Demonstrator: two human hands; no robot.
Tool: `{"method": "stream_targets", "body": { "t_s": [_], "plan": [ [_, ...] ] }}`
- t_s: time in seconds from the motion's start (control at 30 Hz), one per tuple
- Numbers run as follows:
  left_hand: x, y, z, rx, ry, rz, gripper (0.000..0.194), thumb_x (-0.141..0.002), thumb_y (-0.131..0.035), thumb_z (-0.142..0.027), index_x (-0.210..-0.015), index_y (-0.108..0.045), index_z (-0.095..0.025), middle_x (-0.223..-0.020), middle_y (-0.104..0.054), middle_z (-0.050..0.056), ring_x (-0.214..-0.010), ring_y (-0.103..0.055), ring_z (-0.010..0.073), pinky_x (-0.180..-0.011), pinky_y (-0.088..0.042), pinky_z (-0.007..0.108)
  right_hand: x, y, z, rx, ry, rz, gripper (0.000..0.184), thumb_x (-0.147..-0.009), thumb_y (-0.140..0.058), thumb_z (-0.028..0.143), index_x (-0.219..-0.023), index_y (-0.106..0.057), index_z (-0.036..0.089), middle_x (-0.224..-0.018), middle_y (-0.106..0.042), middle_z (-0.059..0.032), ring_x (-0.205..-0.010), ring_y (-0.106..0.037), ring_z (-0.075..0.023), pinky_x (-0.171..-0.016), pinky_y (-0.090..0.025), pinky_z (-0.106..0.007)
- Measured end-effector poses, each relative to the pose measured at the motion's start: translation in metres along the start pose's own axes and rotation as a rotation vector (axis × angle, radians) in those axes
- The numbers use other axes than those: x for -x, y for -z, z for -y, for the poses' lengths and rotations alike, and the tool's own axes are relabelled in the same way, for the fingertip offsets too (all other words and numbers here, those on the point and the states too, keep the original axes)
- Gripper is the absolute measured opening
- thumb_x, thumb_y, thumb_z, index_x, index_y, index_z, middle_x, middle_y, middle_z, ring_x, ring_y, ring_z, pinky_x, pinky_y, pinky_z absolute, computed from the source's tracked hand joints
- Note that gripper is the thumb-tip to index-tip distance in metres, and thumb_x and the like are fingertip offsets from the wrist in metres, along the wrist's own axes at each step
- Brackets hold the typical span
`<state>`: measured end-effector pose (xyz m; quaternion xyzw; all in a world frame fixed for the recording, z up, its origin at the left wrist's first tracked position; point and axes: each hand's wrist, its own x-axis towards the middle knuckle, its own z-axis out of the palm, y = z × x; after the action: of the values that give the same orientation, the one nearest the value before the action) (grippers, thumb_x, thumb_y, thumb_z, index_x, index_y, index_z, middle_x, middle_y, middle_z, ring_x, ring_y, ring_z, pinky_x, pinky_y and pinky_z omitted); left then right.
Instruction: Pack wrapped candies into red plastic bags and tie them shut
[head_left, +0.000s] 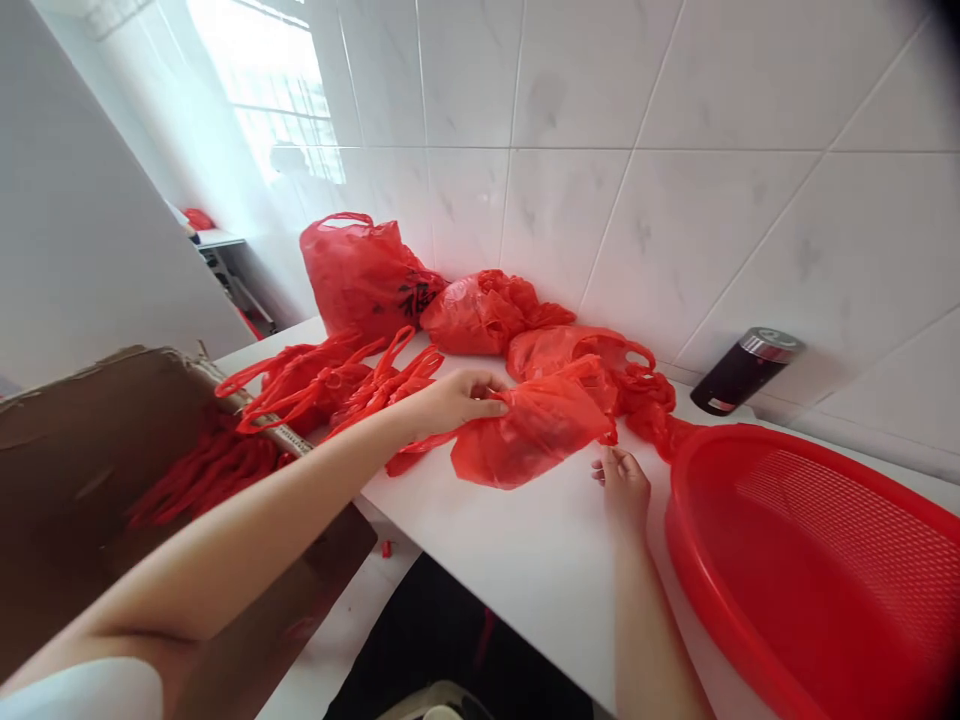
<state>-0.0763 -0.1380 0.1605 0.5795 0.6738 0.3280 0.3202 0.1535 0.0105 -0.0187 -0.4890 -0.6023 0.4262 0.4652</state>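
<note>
A red plastic bag (525, 435) is stretched between my two hands just over the white table. My left hand (474, 398) pinches its left upper edge between thumb and fingers. At its right end, the fingers of my right hand (621, 478) are closed on a small twisted tip of the same bag. Dark shapes show faintly through the thin plastic, too blurred to name. Behind it lie a knotted red bag (570, 350) and a bunched red bag (480, 310). Several tied red bundles with loops (337, 385) are left of my left hand.
On the right stands a red mesh-sided plastic basket (810, 560). A dark flask with a silver lid (746, 370) is by the tiled wall. A full red bag (360, 270) stands at the back left. The cardboard box (60, 440) at left holds red bundles, beside the white table's edge (480, 590).
</note>
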Motion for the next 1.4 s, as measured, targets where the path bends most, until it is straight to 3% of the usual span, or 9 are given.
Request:
{"method": "stream_targets", "body": {
  "t_s": [0.2, 0.33, 0.5, 0.67, 0.87, 0.97, 1.13, 1.27, 1.4],
  "plan": [
    [0.040, 0.050, 0.016, 0.101, 0.070, -0.174, 0.030, -0.075, -0.064, -0.036, -0.100, -0.065, -0.021, -0.091, -0.070, 0.002, -0.082, -0.065, 0.0178, -0.069, -0.051, 0.027, 0.004, 0.000, -0.004, 0.199, 0.001, 0.039, 0.042, -0.076, -0.052, 0.058, -0.083, -0.063, 0.019, -0.071, -0.067, -0.0049, -0.067, -0.062, -0.0216, -0.069, -0.044, -0.032],
    [0.052, 0.129, 0.034, -0.094, 0.102, -0.528, 0.042, -0.080, -0.062, -0.040, -0.113, -0.060, -0.015, -0.088, -0.067, 0.001, -0.066, -0.058, 0.0096, -0.063, -0.049, 0.023, 0.004, 0.000, -0.005, 0.258, -0.005, 0.048, 0.041, -0.076, -0.051, 0.059, -0.086, -0.062, 0.020, -0.072, -0.069, -0.0045, -0.070, -0.065, -0.0230, -0.071, -0.044, -0.033],
    [0.057, 0.244, 0.074, -0.306, 0.221, -0.836, 0.045, -0.087, -0.057, -0.033, -0.123, -0.052, -0.008, -0.099, -0.061, 0.003, -0.071, -0.050, 0.0048, -0.077, -0.047, 0.030, 0.001, 0.000, -0.011, 0.338, -0.017, 0.069, 0.043, -0.076, -0.050, 0.062, -0.088, -0.062, 0.023, -0.077, -0.071, -0.0046, -0.074, -0.068, -0.0239, -0.069, -0.046, -0.032],
    [0.052, 0.302, 0.137, -0.558, 0.384, -0.981, 0.035, -0.085, -0.060, -0.034, -0.114, -0.060, -0.013, -0.098, -0.061, 0.000, -0.084, -0.050, 0.0100, -0.091, -0.042, 0.036, -0.007, 0.001, -0.026, 0.377, -0.014, 0.064, 0.046, -0.073, -0.051, 0.067, -0.086, -0.064, 0.024, -0.073, -0.072, -0.0062, -0.070, -0.068, -0.0263, -0.062, -0.048, -0.033],
    [0.051, 0.288, 0.219, -0.662, 0.608, -0.836, 0.031, -0.088, -0.059, -0.038, -0.109, -0.061, -0.014, -0.105, -0.064, 0.007, -0.094, -0.062, 0.0212, -0.083, -0.050, 0.042, -0.015, 0.001, -0.034, 0.469, -0.051, 0.018, 0.044, -0.073, -0.051, 0.067, -0.084, -0.064, 0.026, -0.073, -0.072, -0.0069, -0.068, -0.068, -0.0288, -0.061, -0.048, -0.037],
    [0.052, 0.277, 0.234, -0.666, 0.646, -0.755, 0.029, -0.088, -0.059, -0.036, -0.107, -0.062, -0.014, -0.106, -0.064, 0.007, -0.094, -0.063, 0.0207, -0.083, -0.051, 0.041, -0.015, 0.000, -0.030, 0.540, -0.081, 0.019, 0.043, -0.073, -0.050, 0.066, -0.084, -0.063, 0.027, -0.076, -0.072, -0.0061, -0.072, -0.068, -0.0293, -0.063, -0.047, -0.037],
    [0.043, 0.252, 0.195, -0.736, 0.484, -0.704, 0.031, -0.091, -0.050, -0.033, -0.116, -0.058, -0.016, -0.113, -0.064, 0.007, -0.098, -0.059, 0.0197, -0.087, -0.044, 0.035, -0.012, -0.003, -0.023, 0.586, -0.081, 0.002, 0.042, -0.074, -0.049, 0.064, -0.083, -0.063, 0.026, -0.075, -0.072, -0.0051, -0.072, -0.067, -0.0285, -0.064, -0.045, -0.037],
    [0.028, 0.185, 0.147, -0.743, 0.278, -0.370, 0.039, -0.087, -0.047, -0.056, -0.090, -0.068, -0.024, -0.081, -0.070, -0.002, -0.073, -0.062, 0.0162, -0.065, -0.042, 0.025, -0.013, -0.003, -0.025, 0.590, -0.051, -0.004, 0.042, -0.075, -0.049, 0.062, -0.086, -0.063, 0.024, -0.076, -0.071, -0.0054, -0.071, -0.066, -0.0274, -0.065, -0.044, -0.037],
    [0.011, 0.113, 0.123, -0.812, 0.186, -0.191, 0.049, -0.076, -0.053, -0.068, -0.075, -0.068, -0.021, -0.076, -0.069, 0.008, -0.075, -0.064, 0.0263, -0.064, -0.043, 0.032, -0.012, -0.003, -0.025, 0.584, -0.002, -0.011, 0.043, -0.076, -0.048, 0.061, -0.086, -0.064, 0.022, -0.074, -0.071, -0.0069, -0.068, -0.066, -0.0266, -0.064, -0.044, -0.036]
  ]
}}
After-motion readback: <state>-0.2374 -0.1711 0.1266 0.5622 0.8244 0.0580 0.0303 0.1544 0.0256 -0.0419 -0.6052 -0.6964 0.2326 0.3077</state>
